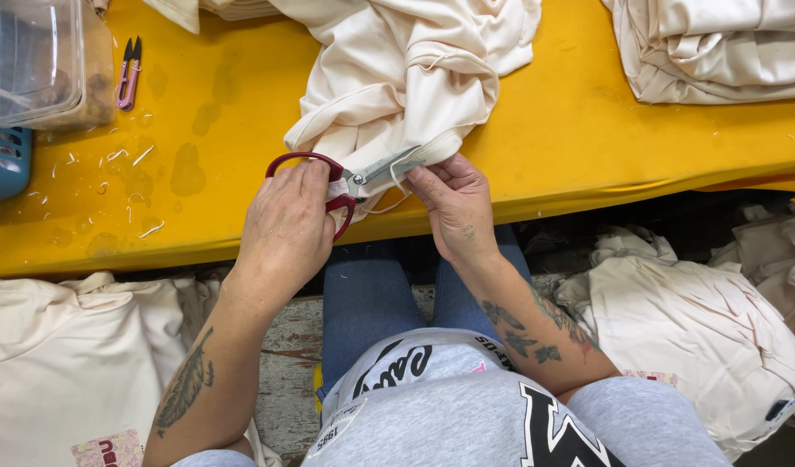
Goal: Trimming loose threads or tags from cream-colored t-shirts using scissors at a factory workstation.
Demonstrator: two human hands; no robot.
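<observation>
Left hand (285,229) closed around the red handles of the scissors (345,180); blades point right, at the hem of the cream garment (397,82). Right hand (456,203) pinches that hem edge between thumb and fingers, holding it taut just beside the blades, with a loose thread or tape hanging below. Garment lies bunched on the yellow table (587,130), near its front edge. Judgement: cloth soft, light, limp; slumps unless tensioned, so best held at the folded hem close to the cut. Small thread snips (129,71) lie far left, untouched.
</observation>
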